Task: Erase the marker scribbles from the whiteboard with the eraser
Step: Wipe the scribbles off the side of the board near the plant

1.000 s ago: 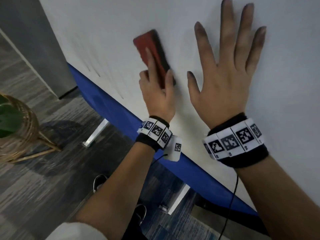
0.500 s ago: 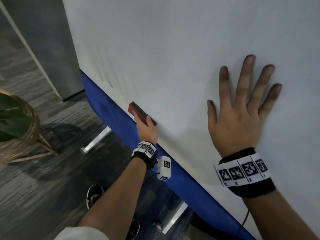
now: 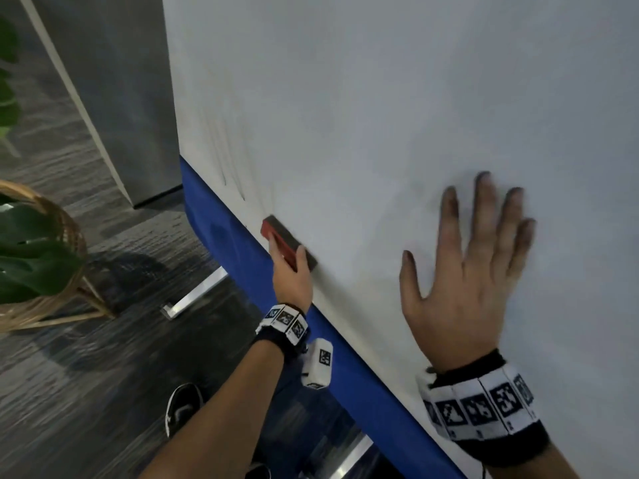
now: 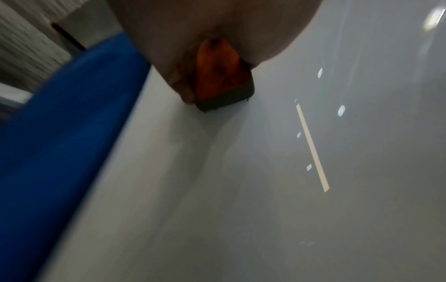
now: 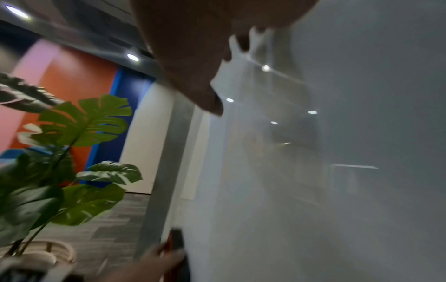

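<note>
My left hand (image 3: 292,276) grips the red eraser (image 3: 287,246), pressed against the whiteboard (image 3: 380,115) low beside its blue edge (image 3: 221,233); my right hand (image 3: 466,281) lies spread flat on the board; faint marker scribbles (image 3: 228,167) sit left of the eraser.

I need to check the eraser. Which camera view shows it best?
The head view: the eraser shows whole, on the whiteboard. The left wrist view shows one blurred end; the right wrist view only a sliver.
</note>
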The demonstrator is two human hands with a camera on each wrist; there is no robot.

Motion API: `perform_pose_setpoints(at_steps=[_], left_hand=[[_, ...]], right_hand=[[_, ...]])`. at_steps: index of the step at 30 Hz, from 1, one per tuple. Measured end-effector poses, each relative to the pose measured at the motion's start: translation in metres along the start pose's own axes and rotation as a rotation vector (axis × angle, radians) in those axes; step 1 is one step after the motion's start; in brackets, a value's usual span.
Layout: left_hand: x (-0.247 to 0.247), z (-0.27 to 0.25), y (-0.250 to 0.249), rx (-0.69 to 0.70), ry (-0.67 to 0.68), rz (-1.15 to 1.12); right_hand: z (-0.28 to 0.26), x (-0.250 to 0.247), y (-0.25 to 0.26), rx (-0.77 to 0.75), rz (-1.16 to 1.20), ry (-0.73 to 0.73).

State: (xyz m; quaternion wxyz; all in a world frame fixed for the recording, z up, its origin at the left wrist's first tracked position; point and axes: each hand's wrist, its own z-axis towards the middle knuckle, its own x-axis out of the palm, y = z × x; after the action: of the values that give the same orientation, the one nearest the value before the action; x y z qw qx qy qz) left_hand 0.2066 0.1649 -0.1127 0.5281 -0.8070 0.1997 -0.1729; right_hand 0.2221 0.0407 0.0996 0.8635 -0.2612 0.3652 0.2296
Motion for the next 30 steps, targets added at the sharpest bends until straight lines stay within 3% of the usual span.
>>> perform_pose_setpoints(at_steps=[2, 4, 6, 7, 10, 14, 17, 21, 28, 30], left_hand=[[0.003, 0.005, -0.036, 0.236, -0.046, -0.018], [0.004, 0.017, -0.067, 0.449, -0.062, 0.055], [0.001, 0.034, -0.071, 0.52, -0.066, 0.114], [-0.001, 0.043, -0.063, 0.487, -0.074, 0.118], [-0.013, 0.068, -0.019, 0.215, -0.107, 0.077], [-0.03, 0.085, 0.028, -0.108, -0.035, 0.092], [-0.032, 0.084, 0.029, -0.229, -0.023, 0.086], [-0.027, 0.08, 0.001, -0.226, -0.032, 0.087], [-0.017, 0.068, -0.048, 0.242, -0.033, 0.059], [-0.019, 0.074, -0.039, 0.176, -0.052, 0.056]], right_hand=[[0.027, 0.009, 0.018, -0.142, -0.029, 0.079], [0.052, 0.017, 0.035, -0.178, -0.089, 0.109], [0.067, 0.024, 0.049, -0.177, -0.128, 0.156], [0.07, 0.027, 0.054, -0.183, -0.149, 0.182], [0.067, 0.036, 0.059, -0.186, -0.211, 0.221], [0.063, 0.044, 0.063, -0.159, -0.231, 0.233], [0.061, 0.044, 0.069, -0.14, -0.25, 0.259], [0.061, 0.048, 0.071, -0.135, -0.263, 0.267], [0.057, 0.051, 0.071, -0.141, -0.279, 0.255], [0.055, 0.05, 0.068, -0.157, -0.282, 0.257]])
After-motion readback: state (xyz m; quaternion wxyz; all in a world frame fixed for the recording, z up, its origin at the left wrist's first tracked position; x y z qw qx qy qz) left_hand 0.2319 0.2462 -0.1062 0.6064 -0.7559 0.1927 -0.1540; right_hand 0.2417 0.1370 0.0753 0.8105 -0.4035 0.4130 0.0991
